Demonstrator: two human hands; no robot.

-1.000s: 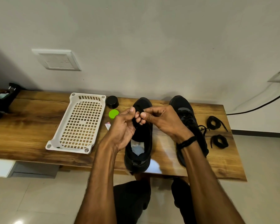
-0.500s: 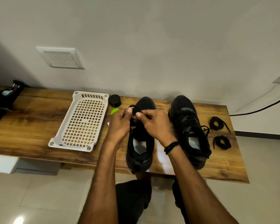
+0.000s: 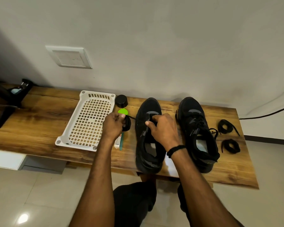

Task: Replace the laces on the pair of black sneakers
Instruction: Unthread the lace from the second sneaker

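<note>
Gripping a bundled black lace (image 3: pixel 127 123), left hand (image 3: pixel 112 126) sits beside white tray (image 3: pixel 88 122); right hand (image 3: pixel 162 130) pinches tongue of unlaced sneaker (image 3: pixel 144 154) on bench (image 3: pixel 39 125), laced sneaker (image 3: pixel 197 128) and coiled laces (image 3: pixel 226 126) to its right.

A single wide-angle camera on the person's head looks forward and steeply down from just above the near edge of the wooden bench (image 3: pixel 39 128). It faces the pale wall (image 3: pixel 170 46) behind the bench, and straight lines bow toward the frame's edges. Both forearms enter from the bottom edge. The left hand (image 3: pixel 112 126), gripping a coiled lace (image 3: pixel 127 123), and the right hand (image 3: pixel 164 130), gripping the tongue of the unlaced sneaker (image 3: pixel 147 108), sit close at mid-frame. Tiled floor (image 3: pixel 15 194) fills the lower part.
</note>
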